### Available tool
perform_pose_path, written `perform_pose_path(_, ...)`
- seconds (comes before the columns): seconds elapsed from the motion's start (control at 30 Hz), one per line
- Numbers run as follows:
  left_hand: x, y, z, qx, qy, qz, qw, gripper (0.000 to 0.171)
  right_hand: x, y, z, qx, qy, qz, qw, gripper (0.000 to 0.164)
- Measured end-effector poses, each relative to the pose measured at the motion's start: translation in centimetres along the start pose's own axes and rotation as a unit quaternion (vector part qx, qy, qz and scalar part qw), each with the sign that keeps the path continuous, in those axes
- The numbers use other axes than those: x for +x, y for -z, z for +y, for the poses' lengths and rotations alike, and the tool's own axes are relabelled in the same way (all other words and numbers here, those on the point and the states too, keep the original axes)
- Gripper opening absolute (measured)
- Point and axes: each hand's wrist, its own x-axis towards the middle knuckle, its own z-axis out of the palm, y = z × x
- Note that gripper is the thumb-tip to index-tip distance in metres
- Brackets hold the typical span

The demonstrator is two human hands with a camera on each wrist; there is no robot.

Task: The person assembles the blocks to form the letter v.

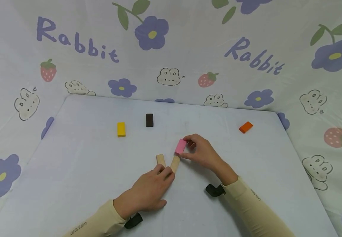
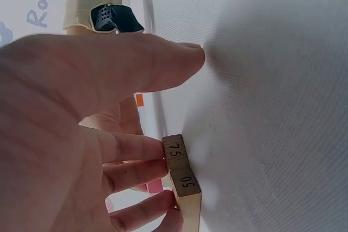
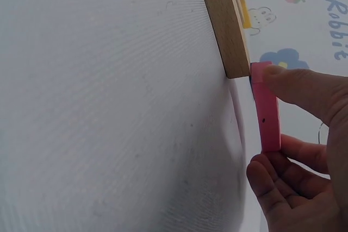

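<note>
Two plain wooden blocks, a left one (image 1: 160,160) and a right one (image 1: 175,163), lie on the white table in a V, near ends close together. Those ends read 75 (image 2: 175,153) and 50 (image 2: 186,183) in the left wrist view. My left hand (image 1: 148,191) rests its fingertips on the blocks near these ends, thumb held apart. With thumb and fingers, my right hand (image 1: 203,153) pinches a pink block (image 1: 180,146) at the far end of the right wooden block. In the right wrist view the pink block (image 3: 266,110) appears raised off the table, beside the wooden block's end.
Beyond the hands, a yellow block (image 1: 121,129) and a black block (image 1: 149,120) lie to the left on the table (image 1: 70,171). An orange block (image 1: 246,127) lies at the far right. A printed cloth (image 1: 188,42) hangs behind the table.
</note>
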Motion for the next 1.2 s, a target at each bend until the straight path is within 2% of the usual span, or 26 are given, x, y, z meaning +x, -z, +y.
perform_pose_path(0.93, 0.22, 0.38, 0.19, -0.016, 0.009, 0.005, 0.9998, 0.07, 0.04, 0.0, 0.34, -0.017, -0.005, -0.03, 0.999, 0.059)
perform_pose_path(1.2, 0.31, 0.42, 0.26, -0.009, 0.008, 0.004, 0.9999, 0.07, 0.03, 0.03, 0.31, -0.023, -0.006, -0.036, 0.999, 0.061)
